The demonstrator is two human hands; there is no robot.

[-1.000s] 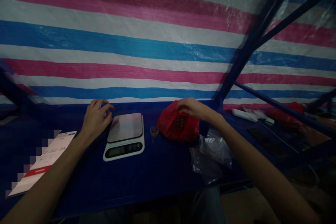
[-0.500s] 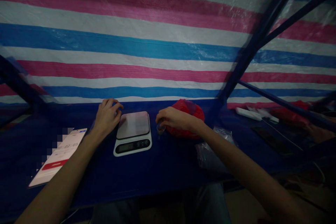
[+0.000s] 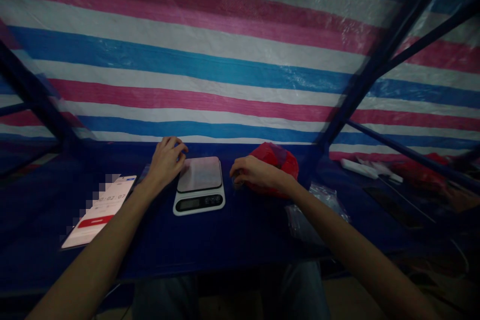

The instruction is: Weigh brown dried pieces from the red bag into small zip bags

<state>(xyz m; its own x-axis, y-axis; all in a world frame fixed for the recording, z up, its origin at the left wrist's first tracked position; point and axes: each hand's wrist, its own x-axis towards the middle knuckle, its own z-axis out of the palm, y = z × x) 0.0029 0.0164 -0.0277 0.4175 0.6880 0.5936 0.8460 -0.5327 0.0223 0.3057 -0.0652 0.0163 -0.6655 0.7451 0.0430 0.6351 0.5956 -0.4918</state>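
Observation:
A white digital kitchen scale (image 3: 200, 175) lies on the blue tabletop in front of me, its plate bare and its display facing me. My left hand (image 3: 167, 159) rests at the scale's left rear edge, fingers loosely curved and apart, with nothing seen in them. Right of the scale, the fingers of my right hand (image 3: 252, 172) close at the rim of a small clear cup (image 3: 237, 182). What is inside the cup is too dim to make out. Behind that hand sits a red plastic bag (image 3: 275, 155), partly covered by it.
A phone (image 3: 99, 215) with a running timer lies left, partly behind my left forearm. Clear plastic bags (image 3: 305, 225) lie under my right forearm. Blue frame bars (image 3: 347, 95) rise on both sides before a striped sheet (image 3: 210, 70). A white object (image 3: 359, 168) and a dark phone-like slab (image 3: 392, 206) lie right.
The view has shifted slightly, so the scale, phone and bags appear farther right. My right hand still holds the cup, more covered by its fingers now. My left hand stays beside the scale.

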